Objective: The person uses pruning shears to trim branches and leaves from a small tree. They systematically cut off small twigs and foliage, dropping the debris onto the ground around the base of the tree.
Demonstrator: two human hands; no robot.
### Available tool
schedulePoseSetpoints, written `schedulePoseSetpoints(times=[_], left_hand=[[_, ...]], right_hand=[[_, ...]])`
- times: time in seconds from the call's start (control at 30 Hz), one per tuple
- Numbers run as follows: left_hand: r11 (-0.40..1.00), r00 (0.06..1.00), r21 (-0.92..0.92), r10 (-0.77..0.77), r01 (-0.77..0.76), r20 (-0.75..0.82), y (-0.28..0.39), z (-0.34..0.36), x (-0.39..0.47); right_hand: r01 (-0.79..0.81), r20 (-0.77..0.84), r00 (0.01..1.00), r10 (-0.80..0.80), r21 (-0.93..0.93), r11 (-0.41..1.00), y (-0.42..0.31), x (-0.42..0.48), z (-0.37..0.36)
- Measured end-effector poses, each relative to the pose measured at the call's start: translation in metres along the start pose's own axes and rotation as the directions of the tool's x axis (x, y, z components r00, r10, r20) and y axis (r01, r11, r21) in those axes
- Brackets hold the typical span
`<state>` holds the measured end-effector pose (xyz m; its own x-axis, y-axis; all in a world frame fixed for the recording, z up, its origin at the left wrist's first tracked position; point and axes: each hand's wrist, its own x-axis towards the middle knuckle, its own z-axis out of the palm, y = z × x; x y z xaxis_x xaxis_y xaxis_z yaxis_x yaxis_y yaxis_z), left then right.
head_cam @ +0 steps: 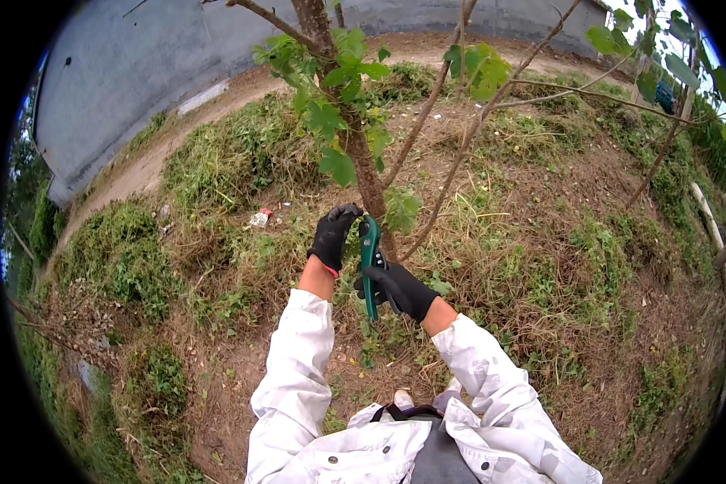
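My right hand (399, 289), in a black glove, is closed around the handle of green pruning shears (370, 254), whose head points up, away from me. Beside the shears' head, on its left, is my left hand (334, 235), also gloved in black, with its fingers bent near the tool; whether they grip a stem or leaf there cannot be made out. Both hands are in front of the lower trunk of a tree (363, 157). A leafy green vine (337, 166) climbs this trunk, and some of its leaves hang just above and right of the hands.
Thin branches (441, 202) rise to the right of the trunk. Cut or dried weeds (508, 266) and green plants cover much of the ground. A grey wall (139, 72) stands behind at the upper left. Pale poles (717, 242) lean at the far right. Litter (260, 218) lies left of the trunk.
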<state>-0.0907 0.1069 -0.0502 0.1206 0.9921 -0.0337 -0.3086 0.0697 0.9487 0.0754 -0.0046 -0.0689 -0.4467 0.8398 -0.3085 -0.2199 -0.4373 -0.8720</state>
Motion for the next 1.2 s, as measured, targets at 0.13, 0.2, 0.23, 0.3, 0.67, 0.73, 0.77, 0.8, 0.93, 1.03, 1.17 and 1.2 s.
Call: schedulePoseSetpoints(times=[0.13, 0.2, 0.23, 0.3, 0.67, 0.73, 0.77, 0.8, 0.93, 1.03, 1.17, 1.2], left_hand=[[1.0, 1.0, 0.027, 0.005, -0.005, -0.02, -0.003, -0.003, 0.003], [1.0, 1.0, 0.011, 0.009, -0.009, -0.023, -0.006, -0.005, 0.005], [1.0, 1.0, 0.003, 0.011, -0.01, -0.024, -0.008, -0.007, 0.007], [0.998, 1.0, 0.055, -0.001, 0.001, -0.003, -0.011, -0.014, 0.01], [0.998, 0.998, 0.062, 0.035, -0.031, -0.058, -0.085, -0.043, 0.013], [0.991, 0.994, 0.134, 0.008, 0.008, -0.114, -0.14, -0.081, 0.023], [0.985, 0.991, 0.168, -0.011, 0.033, -0.13, -0.159, -0.088, 0.022], [0.943, 0.996, 0.326, -0.036, 0.062, -0.087, -0.166, -0.078, 0.016], [0.974, 0.976, 0.122, -0.173, 0.189, -0.133, -0.194, -0.056, 0.004], [0.852, 0.988, 0.518, 0.007, 0.075, -0.155, -0.225, -0.049, 0.023], [0.83, 0.98, 0.534, -0.066, 0.159, -0.19, -0.248, -0.034, 0.052], [0.732, 0.979, 0.671, 0.026, 0.119, -0.202, -0.26, -0.05, 0.062]], right_hand=[[0.029, -0.108, 0.993, -0.035, -0.06, 0.998, 0.005, 0.002, 0.004], [0.053, -0.101, 0.993, -0.054, -0.01, 0.999, 0.013, 0.009, -0.002], [0.066, -0.099, 0.993, -0.065, 0.015, 0.998, 0.017, 0.011, -0.005], [0.047, -0.126, 0.991, -0.047, -0.009, 0.999, 0.021, 0.005, -0.005], [0.008, -0.093, 0.996, -0.014, -0.056, 0.998, 0.091, -0.096, -0.018], [-0.021, -0.124, 0.992, 0.013, -0.064, 0.998, 0.112, -0.123, -0.026], [-0.038, -0.164, 0.986, 0.027, -0.06, 0.997, 0.126, -0.136, -0.033], [-0.049, -0.221, 0.975, 0.036, -0.053, 0.997, 0.139, -0.15, -0.042], [-0.004, -0.406, 0.911, 0.07, 0.162, 0.987, 0.183, -0.197, -0.064], [0.036, -0.502, 0.862, 0.067, 0.194, 0.98, 0.204, -0.226, -0.077], [0.116, -0.591, 0.805, 0.047, 0.236, 0.965, 0.219, -0.25, -0.079], [0.117, -0.588, 0.808, 0.04, 0.226, 0.967, 0.22, -0.253, -0.079]])
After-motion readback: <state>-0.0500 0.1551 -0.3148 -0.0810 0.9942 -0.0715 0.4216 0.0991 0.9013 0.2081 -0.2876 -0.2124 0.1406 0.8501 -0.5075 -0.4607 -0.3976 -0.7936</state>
